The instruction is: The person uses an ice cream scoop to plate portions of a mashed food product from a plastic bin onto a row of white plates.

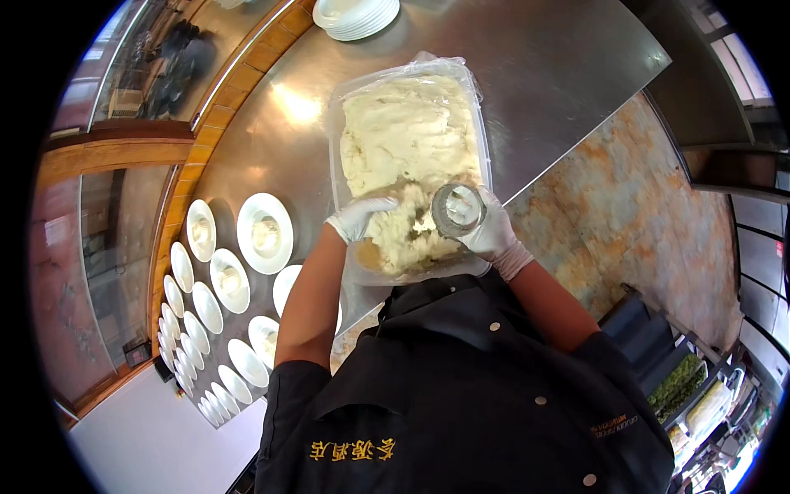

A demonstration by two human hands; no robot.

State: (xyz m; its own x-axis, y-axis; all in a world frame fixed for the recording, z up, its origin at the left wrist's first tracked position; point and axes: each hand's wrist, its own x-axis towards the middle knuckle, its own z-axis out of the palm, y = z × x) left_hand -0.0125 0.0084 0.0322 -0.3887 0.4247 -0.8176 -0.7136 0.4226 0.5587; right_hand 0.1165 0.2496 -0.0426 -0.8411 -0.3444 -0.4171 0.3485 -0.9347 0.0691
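Observation:
A rectangular clear plastic tub (pixel 486 162) before me is filled with a pale yellow, mashed-potato-like mass (pixel 407 133). My left hand (pixel 361 219), in a white glove, rests at the near left part of the mass; some of its fingers are hidden. Around a round, cup-like mould (pixel 458 210), my gloved right hand (pixel 497 238) is closed over the tub's near right side. The mould's mouth faces up and something whitish shows inside it. Between the hands the mass is loose and broken up, with gaps down to the tub's bottom.
White plates (pixel 245 213) stand in rows on the steel table (pixel 543 80) to the left, several bearing pale mounds (pixel 265 234). A stack of white plates (pixel 357 18) is at the far side. Wooden-framed windows (pixel 111 148) border the left; the table's edge (pixel 571 148) runs diagonally right.

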